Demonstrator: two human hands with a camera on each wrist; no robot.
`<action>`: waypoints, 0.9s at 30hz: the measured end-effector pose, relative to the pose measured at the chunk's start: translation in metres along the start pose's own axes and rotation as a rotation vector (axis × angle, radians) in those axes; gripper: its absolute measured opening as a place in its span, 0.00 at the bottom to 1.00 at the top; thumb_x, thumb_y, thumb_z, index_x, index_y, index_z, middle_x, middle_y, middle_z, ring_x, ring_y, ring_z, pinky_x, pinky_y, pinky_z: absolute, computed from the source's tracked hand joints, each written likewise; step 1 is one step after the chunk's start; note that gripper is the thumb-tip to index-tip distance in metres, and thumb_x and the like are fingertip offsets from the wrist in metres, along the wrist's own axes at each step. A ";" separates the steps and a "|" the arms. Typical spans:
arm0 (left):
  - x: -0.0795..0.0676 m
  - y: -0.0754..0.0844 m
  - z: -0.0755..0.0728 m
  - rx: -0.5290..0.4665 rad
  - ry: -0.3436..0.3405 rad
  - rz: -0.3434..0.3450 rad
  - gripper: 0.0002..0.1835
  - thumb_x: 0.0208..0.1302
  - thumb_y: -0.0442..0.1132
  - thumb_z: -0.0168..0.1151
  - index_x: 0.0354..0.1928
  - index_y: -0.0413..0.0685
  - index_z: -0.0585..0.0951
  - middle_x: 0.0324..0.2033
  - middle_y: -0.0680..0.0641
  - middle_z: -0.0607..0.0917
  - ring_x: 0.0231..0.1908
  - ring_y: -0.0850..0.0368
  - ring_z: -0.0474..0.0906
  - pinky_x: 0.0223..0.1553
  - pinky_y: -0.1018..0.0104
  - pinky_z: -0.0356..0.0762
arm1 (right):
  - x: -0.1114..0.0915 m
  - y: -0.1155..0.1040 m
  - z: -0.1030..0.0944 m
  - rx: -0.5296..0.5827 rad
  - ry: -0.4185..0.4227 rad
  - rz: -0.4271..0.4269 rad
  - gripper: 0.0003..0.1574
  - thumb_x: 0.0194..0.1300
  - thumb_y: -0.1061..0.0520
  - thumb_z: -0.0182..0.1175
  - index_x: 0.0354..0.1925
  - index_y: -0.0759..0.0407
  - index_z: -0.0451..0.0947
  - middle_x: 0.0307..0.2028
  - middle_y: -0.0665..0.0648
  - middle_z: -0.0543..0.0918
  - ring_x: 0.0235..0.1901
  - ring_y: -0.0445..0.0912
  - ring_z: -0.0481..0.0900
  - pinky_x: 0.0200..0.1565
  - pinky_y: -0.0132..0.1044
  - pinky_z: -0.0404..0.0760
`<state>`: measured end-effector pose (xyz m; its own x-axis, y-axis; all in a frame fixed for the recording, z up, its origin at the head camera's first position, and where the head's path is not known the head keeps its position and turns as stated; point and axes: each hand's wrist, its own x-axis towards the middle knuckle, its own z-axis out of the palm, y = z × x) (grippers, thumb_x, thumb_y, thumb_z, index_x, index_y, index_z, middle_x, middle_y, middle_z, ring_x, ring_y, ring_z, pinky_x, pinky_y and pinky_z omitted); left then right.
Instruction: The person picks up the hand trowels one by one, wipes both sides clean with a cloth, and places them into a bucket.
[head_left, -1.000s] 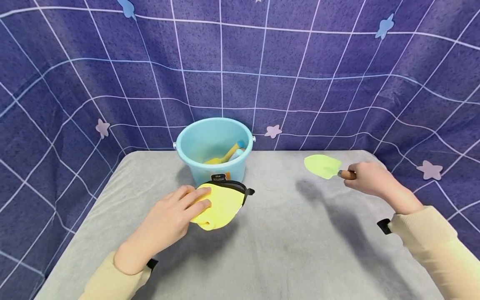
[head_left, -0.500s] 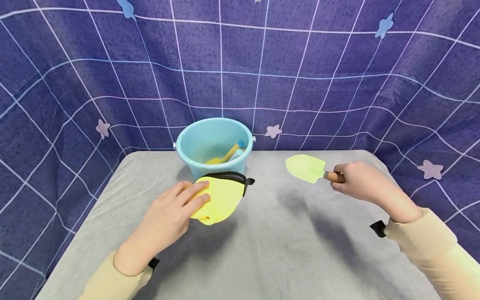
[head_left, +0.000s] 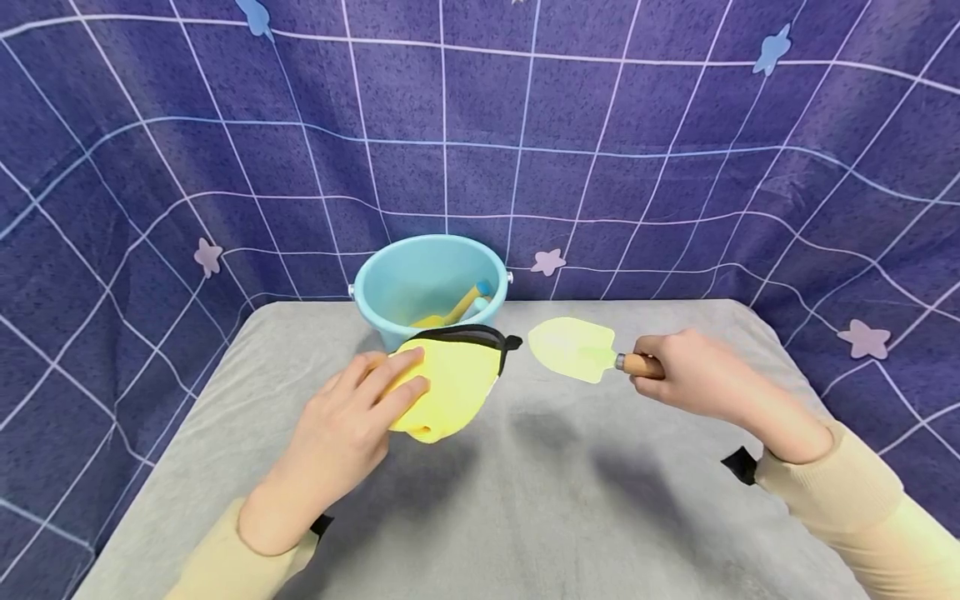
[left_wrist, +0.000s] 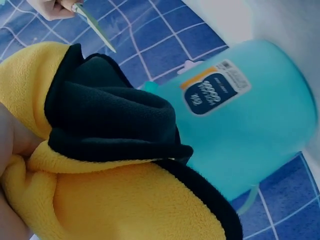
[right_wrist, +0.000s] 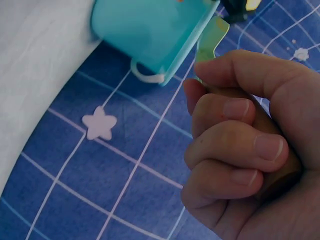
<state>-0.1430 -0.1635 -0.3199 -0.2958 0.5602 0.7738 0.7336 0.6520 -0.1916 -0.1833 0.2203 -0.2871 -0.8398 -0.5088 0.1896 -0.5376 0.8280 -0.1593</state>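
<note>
My left hand (head_left: 342,414) grips a yellow cleaning cloth (head_left: 455,375) with a black border, held up in front of the bucket. In the left wrist view the cloth (left_wrist: 115,200) is bunched and folded, its dark grey reverse side (left_wrist: 110,110) showing. My right hand (head_left: 690,371) holds a garden trowel by its wooden handle (head_left: 642,365), fingers wrapped around it. The trowel's lime-green blade (head_left: 573,348) points left toward the cloth, above the table. In the right wrist view the curled fingers (right_wrist: 235,147) cover much of the handle.
A light blue bucket (head_left: 390,292) stands at the back of the grey-covered table (head_left: 570,517), partly overlapped by the cloth. Inside it lie a yellow-handled item (head_left: 465,304) and a pale blue one. A purple grid-patterned curtain (head_left: 637,108) hangs behind and at the sides.
My right hand has carried the trowel leftward toward the cloth and slightly nearer to me. The left hand has raised the cloth a little, covering more of the bucket's front.
</note>
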 end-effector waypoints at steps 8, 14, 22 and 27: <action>0.015 0.005 -0.003 -0.006 0.063 0.016 0.23 0.48 0.21 0.42 0.42 0.44 0.80 0.50 0.43 0.81 0.40 0.45 0.76 0.27 0.56 0.74 | 0.003 -0.018 0.001 0.032 -0.002 -0.077 0.20 0.54 0.59 0.61 0.17 0.47 0.59 0.16 0.40 0.52 0.16 0.32 0.54 0.19 0.27 0.57; 0.029 0.009 -0.003 0.009 0.117 0.049 0.20 0.54 0.22 0.42 0.40 0.44 0.80 0.48 0.43 0.82 0.38 0.45 0.77 0.27 0.57 0.75 | 0.006 -0.026 0.006 0.044 -0.039 -0.120 0.22 0.54 0.59 0.61 0.17 0.46 0.58 0.16 0.39 0.52 0.16 0.31 0.53 0.19 0.26 0.57; 0.039 0.014 0.002 0.000 0.117 0.065 0.18 0.58 0.23 0.42 0.40 0.44 0.80 0.48 0.44 0.82 0.38 0.44 0.77 0.27 0.57 0.75 | 0.012 -0.032 0.017 0.094 -0.068 -0.161 0.20 0.52 0.59 0.61 0.18 0.46 0.59 0.16 0.39 0.51 0.16 0.31 0.51 0.19 0.25 0.53; 0.042 0.014 0.009 0.007 0.112 0.079 0.18 0.56 0.23 0.44 0.41 0.46 0.79 0.49 0.44 0.82 0.38 0.44 0.76 0.25 0.58 0.74 | 0.017 -0.037 0.023 0.128 -0.075 -0.189 0.18 0.52 0.58 0.60 0.18 0.46 0.61 0.16 0.39 0.51 0.17 0.31 0.51 0.19 0.25 0.54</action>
<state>-0.1504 -0.1259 -0.2957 -0.1665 0.5494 0.8188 0.7476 0.6118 -0.2585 -0.1793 0.1757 -0.3002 -0.7240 -0.6719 0.1564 -0.6871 0.6820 -0.2507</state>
